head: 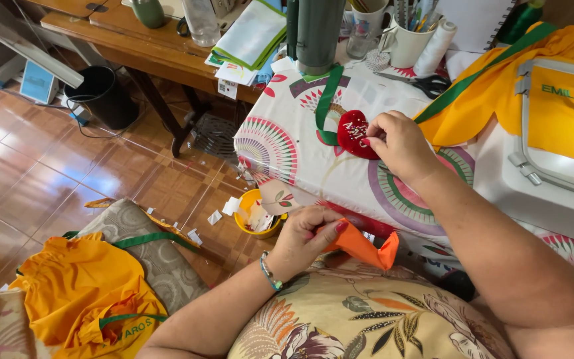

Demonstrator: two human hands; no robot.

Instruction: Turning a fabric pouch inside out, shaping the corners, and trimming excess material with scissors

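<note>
White paper labels [236, 74] hang off the table [280, 143] edge at upper centre, below a green-edged folded cloth [254, 33]. Scissors [431, 84] lie upper right. Right hand [400, 143] pinches the red heart-shaped felt piece [353, 133] (green ribbon [327, 100] attached) at centre; left hand [300, 240] clenches an orange fabric scrap [367, 247] lower centre

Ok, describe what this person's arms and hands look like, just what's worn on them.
Both arms are bare, with no sleeves in view. The left hand has red-painted nails and a thin beaded bracelet in blue-green at the wrist. The right hand also shows a red nail; no rings are visible.
</note>
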